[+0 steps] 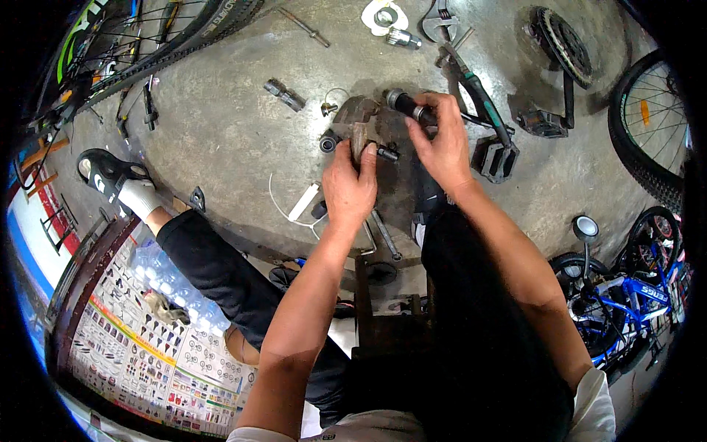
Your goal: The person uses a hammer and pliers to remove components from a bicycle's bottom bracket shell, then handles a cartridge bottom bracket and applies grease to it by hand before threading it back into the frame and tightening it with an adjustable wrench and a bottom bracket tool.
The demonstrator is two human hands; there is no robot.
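My left hand [349,184] pinches a worn brownish flat piece [360,135] between thumb and fingers; whether it is cloth or something stiffer I cannot tell. My right hand [444,144] grips a black cylindrical part with metal rings [405,103], holding it just above the floor to the right of that piece. A short dark cylinder [387,153] lies beside my left thumb, and a hollow round socket-like part [328,142] is left of my left fingers. Up and left from there are a small brass-coloured fitting [328,109] and a ridged metal cylinder [284,94].
An adjustable wrench [440,22], a splined metal part [403,38] and a long axle [304,27] lie at the far side. To the right are a green-handled tool [479,92], a pedal [495,158] and a crankset [563,48]. Bicycle wheels [622,132] stand around the edges.
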